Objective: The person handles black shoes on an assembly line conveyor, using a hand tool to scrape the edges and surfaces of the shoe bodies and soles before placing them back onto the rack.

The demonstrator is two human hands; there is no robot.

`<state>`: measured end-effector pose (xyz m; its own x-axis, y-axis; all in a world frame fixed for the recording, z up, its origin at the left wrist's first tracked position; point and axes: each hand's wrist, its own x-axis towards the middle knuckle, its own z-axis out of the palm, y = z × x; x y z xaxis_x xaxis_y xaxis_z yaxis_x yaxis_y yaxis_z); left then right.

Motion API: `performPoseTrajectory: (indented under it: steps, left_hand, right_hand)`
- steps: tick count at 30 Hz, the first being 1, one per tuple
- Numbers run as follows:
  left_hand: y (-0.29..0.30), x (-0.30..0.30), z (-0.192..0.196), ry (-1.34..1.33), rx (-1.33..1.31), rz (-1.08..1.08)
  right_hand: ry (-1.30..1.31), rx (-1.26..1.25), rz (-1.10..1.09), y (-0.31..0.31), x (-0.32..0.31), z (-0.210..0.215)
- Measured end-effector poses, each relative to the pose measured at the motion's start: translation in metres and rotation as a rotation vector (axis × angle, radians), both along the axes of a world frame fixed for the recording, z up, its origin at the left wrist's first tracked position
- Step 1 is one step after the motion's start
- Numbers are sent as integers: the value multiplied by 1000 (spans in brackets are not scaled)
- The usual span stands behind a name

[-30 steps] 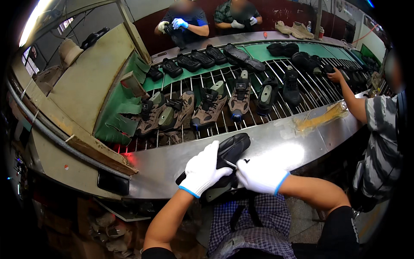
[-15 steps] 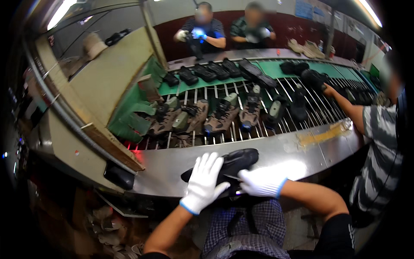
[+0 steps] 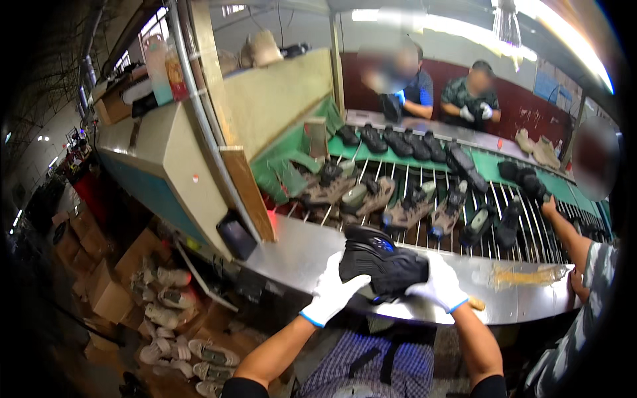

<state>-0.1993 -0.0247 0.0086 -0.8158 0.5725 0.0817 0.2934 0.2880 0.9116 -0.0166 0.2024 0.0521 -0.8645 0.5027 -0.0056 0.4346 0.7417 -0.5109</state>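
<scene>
- A black shoe (image 3: 381, 265) is gripped between 2 white-gloved hands, just above the steel table (image 3: 292, 255).
- The left hand (image 3: 334, 288) is closed around 1 end; the right hand (image 3: 438, 285) is wrapped over the other.
- It is judged light, with a stiff sole and a soft upper; the sole edges beneath the fingertips seem the surest hold.

- The shoe (image 3: 381, 265) sits in the grip of the left hand (image 3: 332, 290) and right hand (image 3: 439, 286), over the surface (image 3: 292, 255).
- Behind the grip, shoes lie on the roller conveyor (image 3: 531, 232).
- Left of the grip, below the surface, shoes (image 3: 172, 325) lie on the floor.
</scene>
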Motion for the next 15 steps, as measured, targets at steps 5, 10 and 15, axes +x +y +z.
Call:
performPoseTrajectory:
  steps: [5,10,15]
  left_hand:
    - [42,20,88,313,283,-224]
    - [79,80,78,599,400,-394]
    - [101,115,69,882,349,-727]
  right_hand:
    - [925,-358,-92,-3,-21,17]
    - [1163,94,-448,13,11,-2]
    - [780,-102,-554,-6,126,1]
